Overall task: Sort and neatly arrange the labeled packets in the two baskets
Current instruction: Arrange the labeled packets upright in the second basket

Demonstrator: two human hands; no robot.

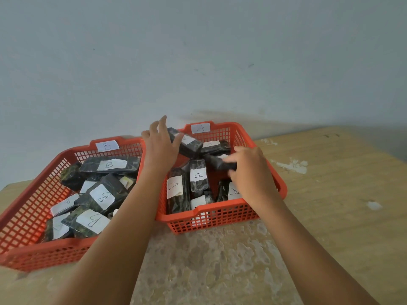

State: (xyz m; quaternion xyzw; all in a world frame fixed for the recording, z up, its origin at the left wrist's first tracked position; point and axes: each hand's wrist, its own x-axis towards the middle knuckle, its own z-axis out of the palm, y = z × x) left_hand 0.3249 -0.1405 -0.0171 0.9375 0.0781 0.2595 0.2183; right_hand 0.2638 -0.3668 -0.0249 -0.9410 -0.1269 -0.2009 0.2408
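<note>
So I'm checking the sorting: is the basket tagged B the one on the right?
No, the basket tagged B sits left; the right basket carries an A tag.

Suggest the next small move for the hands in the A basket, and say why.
Probably the left hand sets its tilted packet down flat in the A basket. It sits propped across the others, while the right hand grips another dark packet, blurred, beside it.
</note>
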